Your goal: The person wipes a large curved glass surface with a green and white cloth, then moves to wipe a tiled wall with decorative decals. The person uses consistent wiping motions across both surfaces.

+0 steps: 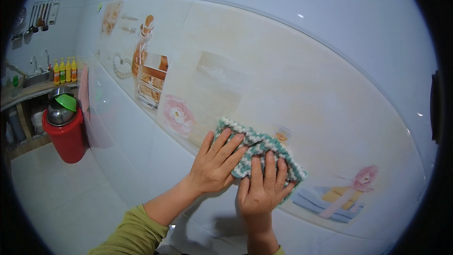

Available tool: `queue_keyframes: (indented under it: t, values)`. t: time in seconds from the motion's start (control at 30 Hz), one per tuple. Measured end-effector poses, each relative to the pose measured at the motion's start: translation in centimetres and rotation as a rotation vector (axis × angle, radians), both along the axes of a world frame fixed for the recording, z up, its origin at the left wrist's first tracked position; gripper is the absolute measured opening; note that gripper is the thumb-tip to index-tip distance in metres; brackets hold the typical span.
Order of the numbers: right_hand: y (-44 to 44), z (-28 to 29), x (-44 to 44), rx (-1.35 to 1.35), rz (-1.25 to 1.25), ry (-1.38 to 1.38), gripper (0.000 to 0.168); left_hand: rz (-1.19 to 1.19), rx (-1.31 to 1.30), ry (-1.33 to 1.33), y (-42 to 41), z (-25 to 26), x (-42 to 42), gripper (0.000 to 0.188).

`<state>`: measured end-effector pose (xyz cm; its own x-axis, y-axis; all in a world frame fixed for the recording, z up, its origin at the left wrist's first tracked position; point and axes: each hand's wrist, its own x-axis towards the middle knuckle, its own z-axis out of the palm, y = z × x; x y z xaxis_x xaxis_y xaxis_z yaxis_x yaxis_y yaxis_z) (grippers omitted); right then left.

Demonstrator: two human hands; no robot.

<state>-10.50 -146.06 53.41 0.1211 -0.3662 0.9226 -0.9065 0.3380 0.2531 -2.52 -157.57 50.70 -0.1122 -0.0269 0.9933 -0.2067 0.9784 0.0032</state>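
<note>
A knitted green-and-white cloth (pixel 269 145) lies spread and partly folded against the printed tile band (pixel 318 113) of a wall. My left hand (pixel 217 163) presses flat on the cloth's left part, its fingers spread and pointing up. Lower and to the right, my right hand (pixel 262 187) holds the cloth's lower right part to the tiles, with its fingertips sunk into a fold. The two hands are side by side and apart. Part of the cloth is hidden beneath the fingers.
A red bin (pixel 66 141) stands on the tiled floor at the left, with a metal bowl-like lid (pixel 62 115) and a green flap (pixel 66 102) on top. Behind it, several yellow bottles (pixel 65 72) stand beside a steel sink (pixel 36 79). Cooking utensils (pixel 40 17) hang above.
</note>
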Motion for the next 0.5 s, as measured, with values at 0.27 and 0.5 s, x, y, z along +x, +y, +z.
queue_keyframes:
  t: [0.27, 0.5]
  values:
    - [-6.1, 3.2, 3.6, -0.086, -0.089, -0.031, 0.039, 0.013, -0.119, -0.045, -5.9, 4.5, 3.7, 0.04]
    - [-12.8, 4.6, 7.8, -0.095, -0.083, -0.04, 0.039, -0.041, -0.113, -0.043, -12.5, 5.9, 8.0, 0.046]
